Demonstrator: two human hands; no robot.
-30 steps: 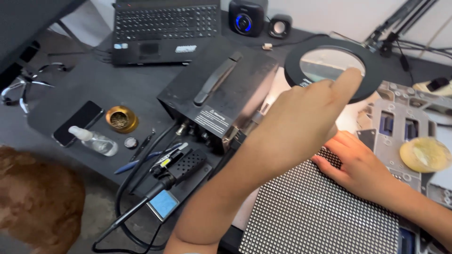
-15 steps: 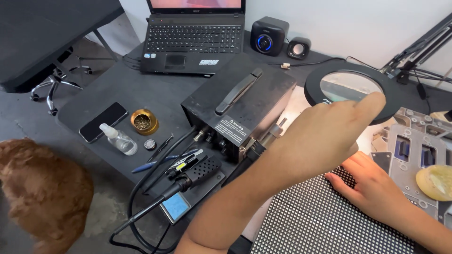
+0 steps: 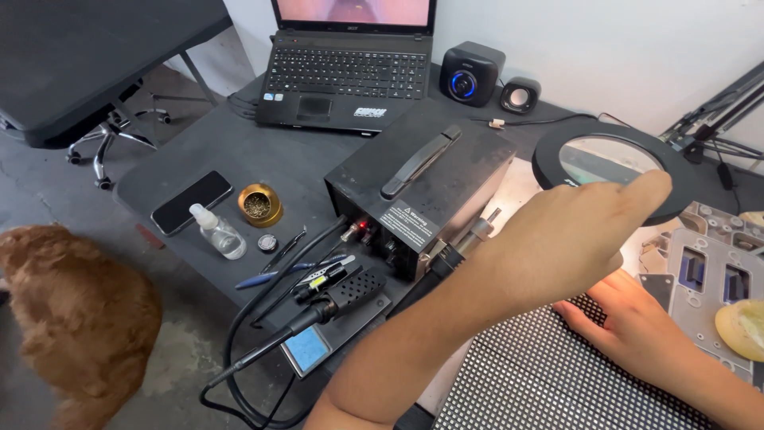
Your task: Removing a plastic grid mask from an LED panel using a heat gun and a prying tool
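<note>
Reaching with the left hand [image 3: 585, 235], fingers together and holding nothing, fingertip touching the rim of the ring magnifier lamp [image 3: 611, 162] at the surface's right. Right hand [image 3: 629, 322] lies flat and open on the dotted LED panel [image 3: 549, 378]. Lamp not yet over the panel; no tool picked up. Counts: one laptop [image 3: 350, 68], two speakers [image 3: 471, 73], one phone [image 3: 192, 202], one black station box [image 3: 422, 191].

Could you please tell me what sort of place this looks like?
Probably an electronics repair bench: a black soldering station, a ring magnifier lamp and a dotted LED panel share the desk with a laptop.
</note>
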